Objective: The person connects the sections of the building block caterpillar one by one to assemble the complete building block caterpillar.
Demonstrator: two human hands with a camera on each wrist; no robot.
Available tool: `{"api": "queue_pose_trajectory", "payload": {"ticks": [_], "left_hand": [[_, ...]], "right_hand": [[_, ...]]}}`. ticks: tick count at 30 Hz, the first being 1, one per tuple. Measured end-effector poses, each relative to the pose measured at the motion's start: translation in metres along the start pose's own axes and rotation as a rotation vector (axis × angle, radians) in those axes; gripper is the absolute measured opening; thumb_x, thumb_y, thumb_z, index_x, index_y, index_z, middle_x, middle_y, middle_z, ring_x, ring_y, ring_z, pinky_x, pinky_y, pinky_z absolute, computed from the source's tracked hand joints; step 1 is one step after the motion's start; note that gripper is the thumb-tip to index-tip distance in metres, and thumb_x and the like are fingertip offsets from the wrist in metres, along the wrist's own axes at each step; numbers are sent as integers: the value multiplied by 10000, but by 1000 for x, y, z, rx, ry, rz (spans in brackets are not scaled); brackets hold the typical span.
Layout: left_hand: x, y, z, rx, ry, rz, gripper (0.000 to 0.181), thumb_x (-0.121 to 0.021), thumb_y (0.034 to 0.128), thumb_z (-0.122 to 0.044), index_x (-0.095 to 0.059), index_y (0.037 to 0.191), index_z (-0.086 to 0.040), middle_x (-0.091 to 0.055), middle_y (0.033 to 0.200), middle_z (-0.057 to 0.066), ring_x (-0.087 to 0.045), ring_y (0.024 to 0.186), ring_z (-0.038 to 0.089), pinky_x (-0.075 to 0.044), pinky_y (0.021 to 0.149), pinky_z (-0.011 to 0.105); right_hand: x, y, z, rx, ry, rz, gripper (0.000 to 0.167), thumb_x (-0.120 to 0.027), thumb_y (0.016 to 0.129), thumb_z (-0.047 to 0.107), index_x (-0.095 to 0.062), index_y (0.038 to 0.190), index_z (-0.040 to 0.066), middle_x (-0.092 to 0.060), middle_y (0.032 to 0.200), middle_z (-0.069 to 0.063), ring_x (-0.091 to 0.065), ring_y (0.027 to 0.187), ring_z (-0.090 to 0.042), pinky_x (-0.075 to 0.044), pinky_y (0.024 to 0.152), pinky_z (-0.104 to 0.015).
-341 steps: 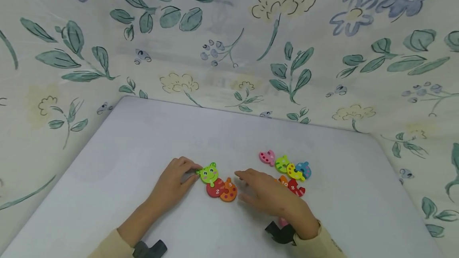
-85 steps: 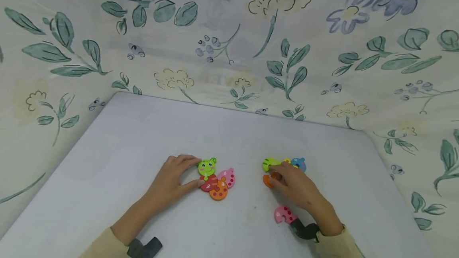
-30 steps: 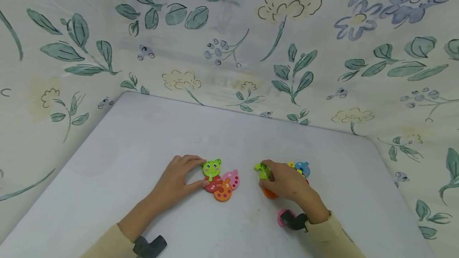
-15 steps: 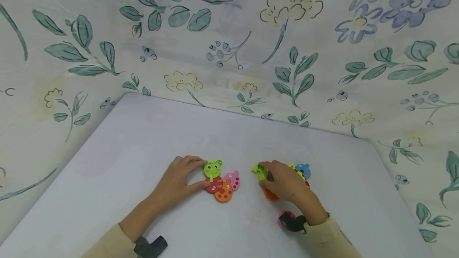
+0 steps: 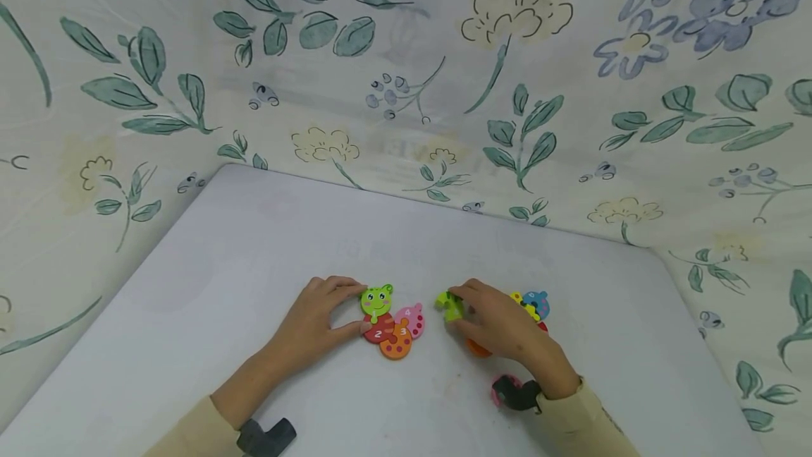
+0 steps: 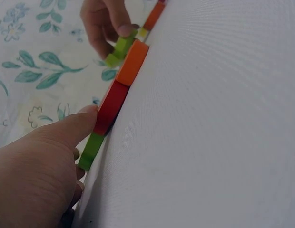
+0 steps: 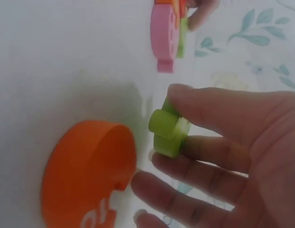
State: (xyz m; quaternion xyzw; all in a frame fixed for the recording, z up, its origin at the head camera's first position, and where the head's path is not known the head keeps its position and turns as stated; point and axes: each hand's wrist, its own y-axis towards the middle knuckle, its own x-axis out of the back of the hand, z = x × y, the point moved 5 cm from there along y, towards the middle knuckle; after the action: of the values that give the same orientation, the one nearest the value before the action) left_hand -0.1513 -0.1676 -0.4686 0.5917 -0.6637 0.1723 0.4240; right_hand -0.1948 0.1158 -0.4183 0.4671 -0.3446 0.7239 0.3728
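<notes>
In the head view my left hand [image 5: 309, 324] pinches the left side of a joined row of caterpillar puzzle pieces: a smiling green head [image 5: 377, 300] numbered 1, a red piece [image 5: 377, 330] numbered 2, an orange piece [image 5: 396, 341] numbered 3 and a pink piece [image 5: 409, 319] numbered 4. Its thumb touches the red piece; its fingertips lie at the green head. To the right, my right hand [image 5: 501, 323] holds a light green puzzle piece [image 5: 452, 305] between thumb and fingers. The right wrist view shows that green piece [image 7: 166, 128] lifted off the table and tilted.
Beside and partly beneath the right hand lie an orange piece [image 5: 478, 348], a yellow piece [image 5: 530, 312], a blue piece [image 5: 538, 302] and a bit of red. A pink piece [image 5: 501, 385] sits half hidden behind the black wrist camera [image 5: 517, 393]. The white table [image 5: 304, 231] meets a floral backdrop.
The pink piece numbered 4 has joined the orange one since the oldest frame. My right hand has since picked up the green piece and moved it left. My left hand stays at the caterpillar.
</notes>
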Motion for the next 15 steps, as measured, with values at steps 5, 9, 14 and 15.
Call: {"api": "queue_pose_trajectory", "payload": {"ticks": [5,9,14,15], "left_hand": [[1,0,-1,3,-5,2,607,-876,856,-406,-681,1374,-157,-620,1365,-25,-496,1092,162,-472,920,416],[1,0,-1,5,-14,4,607,-873,857,-410,-679,1377,-164,-620,1364,-31,-487,1079,153,-464,916,411],[2,0,-2,6,-15,2,608,-873,857,-415,-679,1377,-168,-621,1363,-36,-485,1076,149,-464,914,409],[2,0,-1,7,-15,3,608,-872,857,-416,-679,1378,-170,-620,1364,-36,-485,1075,148,-464,912,408]], "right_hand": [[1,3,9,48,-9,4,548,-818,929,314,-647,1407,108,-645,1247,12,-621,1006,-130,-563,908,-336],[1,7,15,87,2,6,560,-819,929,297,-631,1426,122,-635,1257,14,-619,1017,-131,-562,903,-320],[0,11,21,114,12,10,565,-820,924,287,-624,1433,143,-629,1269,16,-623,1032,-141,-562,907,-332],[-1,12,22,117,11,12,562,-820,922,286,-626,1431,145,-629,1269,15,-626,1038,-145,-563,910,-336]]}}
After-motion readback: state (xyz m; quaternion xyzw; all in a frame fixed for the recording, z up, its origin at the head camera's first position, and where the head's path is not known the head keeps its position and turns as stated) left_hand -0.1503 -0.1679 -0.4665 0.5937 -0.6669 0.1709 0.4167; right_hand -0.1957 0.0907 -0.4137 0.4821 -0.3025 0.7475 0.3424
